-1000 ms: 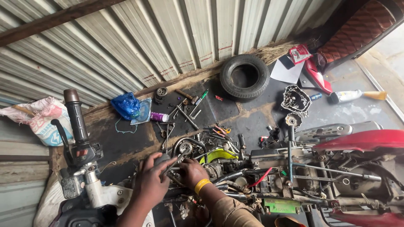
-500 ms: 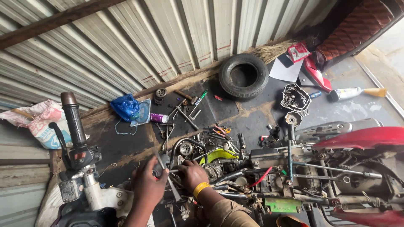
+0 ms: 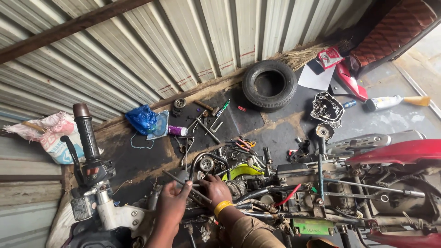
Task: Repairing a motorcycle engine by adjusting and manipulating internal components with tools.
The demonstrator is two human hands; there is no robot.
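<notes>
I look down on a stripped motorcycle frame (image 3: 321, 202) with bare wiring and engine parts. My left hand (image 3: 172, 202) grips a long dark metal tool (image 3: 186, 186) that slants up to the left. My right hand (image 3: 215, 189), with a yellow band at the wrist, closes around the lower end of the same tool, just beside a round grey engine part (image 3: 206, 164). Both hands are close together at the front of the frame, near the handlebar grip (image 3: 85, 131).
A small tyre (image 3: 269, 85) lies by the corrugated metal wall (image 3: 183, 41). Loose tools (image 3: 206, 126), a blue plastic bag (image 3: 142, 118), an engine cover (image 3: 327, 109) and a white bottle (image 3: 390, 102) lie on the dark floor. A red body panel (image 3: 404, 150) is at right.
My hands have shifted slightly right and up along the frame, both now closed on the long tool. The view has moved a little lower.
</notes>
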